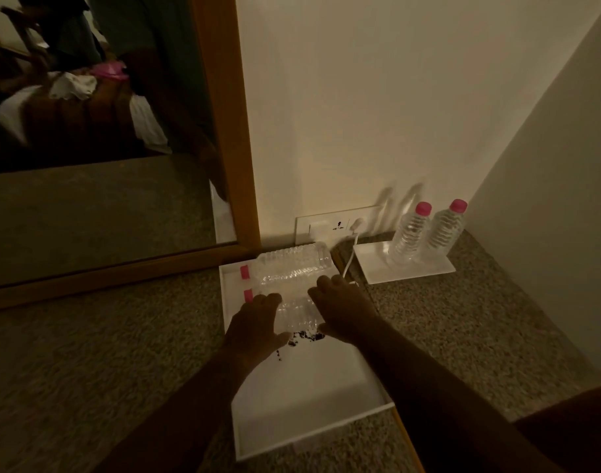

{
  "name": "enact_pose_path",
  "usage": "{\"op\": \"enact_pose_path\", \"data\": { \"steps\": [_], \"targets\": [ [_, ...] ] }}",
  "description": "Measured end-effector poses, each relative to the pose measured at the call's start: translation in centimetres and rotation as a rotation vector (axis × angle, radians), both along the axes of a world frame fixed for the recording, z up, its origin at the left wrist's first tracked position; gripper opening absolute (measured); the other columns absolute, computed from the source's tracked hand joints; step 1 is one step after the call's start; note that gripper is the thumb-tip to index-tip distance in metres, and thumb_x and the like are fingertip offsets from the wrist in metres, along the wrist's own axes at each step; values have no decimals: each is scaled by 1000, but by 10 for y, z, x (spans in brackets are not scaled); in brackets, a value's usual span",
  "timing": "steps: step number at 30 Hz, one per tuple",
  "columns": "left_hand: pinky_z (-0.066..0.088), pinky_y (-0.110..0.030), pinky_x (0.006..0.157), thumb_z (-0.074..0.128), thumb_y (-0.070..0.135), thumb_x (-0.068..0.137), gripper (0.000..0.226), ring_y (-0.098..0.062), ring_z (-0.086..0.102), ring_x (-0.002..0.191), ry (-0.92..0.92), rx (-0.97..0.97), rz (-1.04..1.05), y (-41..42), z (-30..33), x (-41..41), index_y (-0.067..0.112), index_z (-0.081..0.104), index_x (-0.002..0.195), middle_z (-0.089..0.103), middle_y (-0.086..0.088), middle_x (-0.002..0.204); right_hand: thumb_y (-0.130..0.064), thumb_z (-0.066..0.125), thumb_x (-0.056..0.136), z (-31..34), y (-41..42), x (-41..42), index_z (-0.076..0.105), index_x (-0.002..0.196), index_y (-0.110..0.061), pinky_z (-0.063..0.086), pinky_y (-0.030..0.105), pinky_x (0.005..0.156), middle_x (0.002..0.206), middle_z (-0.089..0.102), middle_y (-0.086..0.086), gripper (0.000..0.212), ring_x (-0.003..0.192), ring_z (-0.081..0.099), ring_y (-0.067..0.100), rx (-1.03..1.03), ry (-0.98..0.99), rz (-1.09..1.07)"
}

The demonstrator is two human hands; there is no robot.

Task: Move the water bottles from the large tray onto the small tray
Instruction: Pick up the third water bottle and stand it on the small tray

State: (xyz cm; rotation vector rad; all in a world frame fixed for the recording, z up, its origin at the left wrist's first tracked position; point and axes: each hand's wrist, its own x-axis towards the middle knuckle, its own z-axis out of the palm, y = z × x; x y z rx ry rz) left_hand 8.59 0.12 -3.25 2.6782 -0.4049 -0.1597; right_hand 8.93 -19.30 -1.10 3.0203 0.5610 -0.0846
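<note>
A large white tray [302, 397] lies on the speckled counter in front of me. At its far end lie clear water bottles with pink caps on their sides: one at the back [292, 259], one nearer [285, 281], and a third [297, 315] between my hands. My left hand [254, 322] and my right hand [343, 312] press on either side of that third bottle. On the small white tray [377, 271] to the right stand two upright bottles, one on the left [410, 235] and one on the right [445, 228].
A wood-framed mirror [224, 114] leans against the wall at left. A wall socket [336, 225] with a white cable [350, 254] sits between the trays. Walls form a corner at right. Dark specks [302, 337] mark the large tray.
</note>
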Motion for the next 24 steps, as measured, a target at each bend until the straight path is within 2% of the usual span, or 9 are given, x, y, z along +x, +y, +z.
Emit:
{"op": "enact_pose_path", "data": {
  "steps": [5, 9, 12, 14, 15, 17, 19, 22, 24],
  "targets": [
    [53, -35, 88, 83, 38, 65, 71, -24, 60, 108, -159, 16, -114, 0, 11, -3, 16, 54, 127, 62, -6, 122, -42, 77, 72, 0, -8, -11, 51, 120, -14, 48, 49, 88, 120, 50, 8, 61, 108, 48, 28, 10, -55, 41],
    [58, -40, 75, 84, 43, 59, 71, -27, 66, 93, -409, 164, -376, -7, 51, 23, 14, 60, 119, 67, -8, 110, -42, 75, 72, 9, -24, -14, 52, 115, -14, 48, 44, 80, 118, 53, 7, 56, 104, 52, 29, 209, -134, -21],
    [57, -43, 79, 77, 48, 64, 69, -28, 63, 98, -467, 194, -532, -23, 94, 47, 16, 58, 122, 65, -9, 113, -43, 75, 70, 19, -37, -15, 53, 117, -16, 49, 40, 76, 121, 56, 7, 59, 103, 55, 28, 365, -248, -116],
    [55, -42, 83, 76, 54, 62, 77, -29, 60, 103, -442, 63, -509, -39, 118, 58, 19, 55, 126, 62, -10, 120, -46, 75, 69, 25, -45, -13, 54, 119, -16, 49, 37, 73, 119, 58, 7, 61, 99, 56, 25, 471, -345, -208],
    [53, -35, 84, 78, 57, 60, 83, -24, 59, 106, -380, -49, -449, -50, 127, 61, 23, 51, 131, 58, -5, 123, -47, 74, 71, 27, -50, -11, 55, 118, -16, 50, 36, 72, 116, 59, 6, 60, 96, 56, 24, 529, -390, -256],
    [45, -19, 81, 84, 56, 55, 96, -6, 54, 100, -231, -328, -269, -80, 139, 63, 31, 42, 137, 52, 9, 120, -50, 74, 74, 28, -59, -6, 58, 115, -14, 49, 35, 71, 109, 61, 4, 57, 93, 55, 22, 658, -459, -367],
    [43, -18, 78, 90, 48, 51, 98, -5, 54, 97, -85, -575, -60, -110, 141, 64, 28, 43, 135, 54, 12, 113, -54, 73, 75, 26, -62, -1, 58, 115, -17, 49, 33, 73, 107, 60, 0, 57, 94, 54, 17, 776, -501, -493],
    [49, -18, 68, 90, 37, 57, 67, -14, 64, 91, 39, -707, 84, -153, 134, 72, 22, 58, 114, 65, 7, 101, -53, 75, 73, 19, -68, 3, 55, 108, -28, 49, 29, 74, 105, 55, -9, 47, 94, 51, 8, 947, -544, -634],
    [45, -8, 58, 89, 33, 60, 52, -4, 63, 81, 47, -680, 33, -174, 129, 80, 24, 61, 104, 67, 9, 93, -44, 80, 73, 13, -74, 6, 53, 105, -35, 49, 27, 75, 104, 53, -14, 43, 93, 51, 4, 1048, -578, -686]
  ]
}}
